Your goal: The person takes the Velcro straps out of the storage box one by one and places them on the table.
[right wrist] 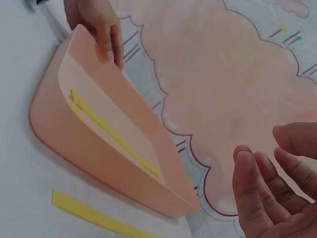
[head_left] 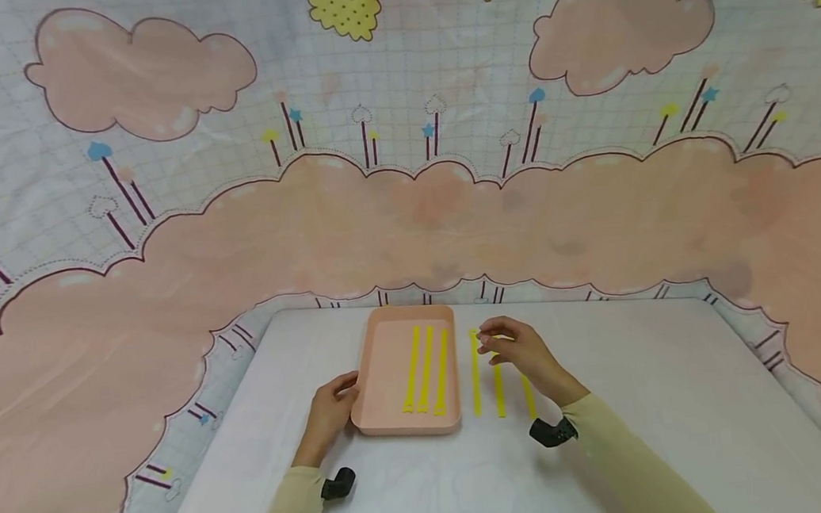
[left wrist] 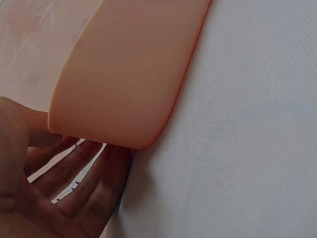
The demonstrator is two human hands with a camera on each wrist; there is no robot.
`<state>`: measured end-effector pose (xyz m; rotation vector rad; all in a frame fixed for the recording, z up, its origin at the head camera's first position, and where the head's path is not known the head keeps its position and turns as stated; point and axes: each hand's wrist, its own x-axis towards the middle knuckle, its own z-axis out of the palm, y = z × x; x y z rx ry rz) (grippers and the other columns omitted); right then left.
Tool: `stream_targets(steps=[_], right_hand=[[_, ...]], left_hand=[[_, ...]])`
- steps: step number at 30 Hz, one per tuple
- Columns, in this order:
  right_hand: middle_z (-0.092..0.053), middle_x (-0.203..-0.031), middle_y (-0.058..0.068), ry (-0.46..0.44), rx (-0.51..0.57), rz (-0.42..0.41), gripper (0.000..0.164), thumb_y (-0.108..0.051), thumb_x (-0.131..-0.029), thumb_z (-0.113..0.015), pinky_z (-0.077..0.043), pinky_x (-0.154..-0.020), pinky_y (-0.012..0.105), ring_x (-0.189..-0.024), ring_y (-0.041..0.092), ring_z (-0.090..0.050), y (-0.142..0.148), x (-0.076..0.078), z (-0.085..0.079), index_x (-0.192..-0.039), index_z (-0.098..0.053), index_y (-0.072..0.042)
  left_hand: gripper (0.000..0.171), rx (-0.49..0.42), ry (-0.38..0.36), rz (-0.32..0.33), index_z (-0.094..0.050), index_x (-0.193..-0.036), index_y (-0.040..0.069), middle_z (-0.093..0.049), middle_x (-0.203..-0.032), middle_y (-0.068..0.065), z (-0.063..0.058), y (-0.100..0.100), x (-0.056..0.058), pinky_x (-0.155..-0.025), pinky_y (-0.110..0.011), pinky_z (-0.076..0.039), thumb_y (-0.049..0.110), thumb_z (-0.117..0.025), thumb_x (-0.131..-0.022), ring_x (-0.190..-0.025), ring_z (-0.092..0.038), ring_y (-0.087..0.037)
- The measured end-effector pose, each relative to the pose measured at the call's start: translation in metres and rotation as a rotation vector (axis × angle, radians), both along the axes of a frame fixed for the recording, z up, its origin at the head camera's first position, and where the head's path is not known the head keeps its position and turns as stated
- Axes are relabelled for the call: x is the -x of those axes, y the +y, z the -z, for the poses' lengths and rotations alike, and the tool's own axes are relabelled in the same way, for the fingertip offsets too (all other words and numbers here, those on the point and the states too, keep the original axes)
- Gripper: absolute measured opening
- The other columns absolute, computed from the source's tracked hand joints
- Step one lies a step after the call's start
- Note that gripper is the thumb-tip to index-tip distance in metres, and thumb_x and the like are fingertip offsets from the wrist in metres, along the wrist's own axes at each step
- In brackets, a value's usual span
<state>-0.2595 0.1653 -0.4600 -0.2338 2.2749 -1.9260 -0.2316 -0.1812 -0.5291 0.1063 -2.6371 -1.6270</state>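
A shallow peach-pink tray (head_left: 383,370) lies on the white table. Inside it are three thin yellow strips (head_left: 426,371), side by side, their near ends widened and notched. My left hand (head_left: 330,413) holds the tray's left side near the front corner; in the right wrist view its thumb (right wrist: 103,47) lies inside the rim. Right of the tray, three more yellow strips (head_left: 476,383) lie on the tabletop. Above them hovers my right hand (head_left: 524,353), partly covering their far ends. Its fingers are spread from the thumb, with nothing visible between them.
The white table (head_left: 641,383) reaches well out to the right of the strips. Behind it hangs a patterned cloth (head_left: 451,222) with clouds, which also runs down both sides. A black wrist device (head_left: 553,432) sits on each forearm.
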Motion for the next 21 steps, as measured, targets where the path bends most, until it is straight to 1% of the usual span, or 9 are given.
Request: stream_targets(steps=[2, 5, 8, 12, 15, 18, 21], right_hand=[[-0.059, -0.125, 0.021, 0.007, 0.017, 0.0, 0.035, -0.02, -0.096, -0.063, -0.057, -0.078, 0.03, -0.098, 0.022, -0.069, -0.004, 0.0, 0.0, -0.124, -0.056, -0.001], [-0.058, -0.126, 0.024, 0.014, 0.047, -0.016, 0.036, -0.016, -0.097, -0.062, -0.057, -0.077, 0.029, -0.097, 0.021, -0.069, -0.009, 0.0, 0.001, -0.126, -0.055, 0.003], [-0.057, -0.127, 0.026, 0.013, 0.053, -0.028, 0.037, -0.017, -0.096, -0.063, -0.057, -0.077, 0.029, -0.096, 0.02, -0.069, -0.016, 0.0, 0.001, -0.127, -0.054, 0.002], [-0.057, -0.127, 0.024, 0.016, 0.028, -0.038, 0.034, -0.019, -0.096, -0.063, -0.057, -0.079, 0.03, -0.098, 0.02, -0.069, -0.027, 0.0, -0.001, -0.126, -0.056, -0.002], [-0.059, -0.124, 0.02, 0.033, 0.012, -0.056, 0.033, -0.017, -0.096, -0.063, -0.057, -0.078, 0.031, -0.1, 0.023, -0.068, -0.035, 0.0, -0.004, -0.126, -0.056, -0.005], [-0.06, -0.121, 0.02, 0.051, 0.006, -0.08, 0.034, -0.013, -0.095, -0.064, -0.055, -0.077, 0.031, -0.098, 0.021, -0.068, -0.041, 0.0, -0.005, -0.126, -0.056, -0.005], [-0.059, -0.123, 0.022, 0.055, 0.013, -0.096, 0.035, -0.011, -0.095, -0.063, -0.055, -0.077, 0.032, -0.099, 0.026, -0.067, -0.047, 0.0, -0.006, -0.128, -0.055, -0.002]], left_hand=[[0.035, 0.002, 0.005, 0.001, -0.061, -0.132, 0.002, -0.062, -0.131, -0.023, 0.001, 0.0, 0.0, -0.085, -0.038, -0.057, 0.008, -0.057, -0.097, -0.113, -0.065, -0.038], [0.035, -0.001, -0.003, 0.0, -0.061, -0.132, 0.003, -0.062, -0.132, -0.022, 0.002, -0.001, 0.0, -0.085, -0.037, -0.056, 0.009, -0.058, -0.097, -0.113, -0.065, -0.037], [0.035, 0.0, -0.011, 0.0, -0.061, -0.132, 0.003, -0.062, -0.132, -0.022, 0.004, -0.001, 0.0, -0.085, -0.037, -0.056, 0.009, -0.058, -0.097, -0.113, -0.065, -0.036], [0.035, 0.007, -0.011, 0.002, -0.061, -0.132, 0.003, -0.062, -0.132, -0.022, 0.004, -0.001, 0.0, -0.084, -0.036, -0.056, 0.009, -0.058, -0.097, -0.112, -0.065, -0.036], [0.035, 0.014, -0.006, 0.002, -0.061, -0.132, 0.003, -0.062, -0.132, -0.022, 0.003, -0.001, -0.001, -0.083, -0.035, -0.057, 0.009, -0.058, -0.097, -0.11, -0.066, -0.035], [0.035, 0.012, -0.006, 0.004, -0.061, -0.132, 0.003, -0.062, -0.132, -0.021, 0.003, -0.002, -0.001, -0.081, -0.034, -0.057, 0.009, -0.058, -0.097, -0.11, -0.066, -0.034], [0.035, 0.007, -0.007, 0.005, -0.061, -0.132, 0.003, -0.062, -0.132, -0.021, 0.002, -0.003, -0.001, -0.081, -0.033, -0.057, 0.009, -0.058, -0.097, -0.11, -0.066, -0.033]])
